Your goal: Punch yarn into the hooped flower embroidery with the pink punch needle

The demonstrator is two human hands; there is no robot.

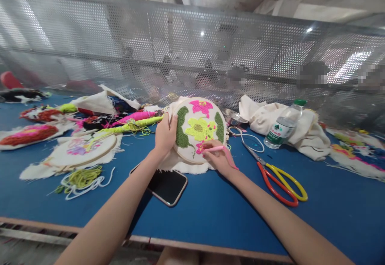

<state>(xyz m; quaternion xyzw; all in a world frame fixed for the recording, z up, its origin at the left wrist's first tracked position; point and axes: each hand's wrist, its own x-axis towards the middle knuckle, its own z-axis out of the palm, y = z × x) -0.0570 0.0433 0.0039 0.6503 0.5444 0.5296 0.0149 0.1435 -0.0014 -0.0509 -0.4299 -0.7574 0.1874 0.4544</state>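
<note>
My left hand [166, 133] grips the left edge of a round embroidery hoop [195, 162] and the cream cloth around it, holding the hoop tilted up off the table. Stitched on the cloth are a yellow flower [198, 128], a pink flower [202, 107] at the top and green leaves [181, 128] down both sides. At the lower right, my right hand [221, 162] is closed around a pink punch needle [214, 149], its tip end at a small pink flower [199, 148]. Pink yarn [230, 158] trails from the tool's back end over the hand.
A phone [168, 186] lies below the hoop. Scissors [278, 180] with red and yellow handles and a water bottle [284, 126] are to the right. On the left are another hoop [102, 152], green yarn [82, 178] and yarn bundles [135, 118]. A perforated metal screen [120, 36] stands behind.
</note>
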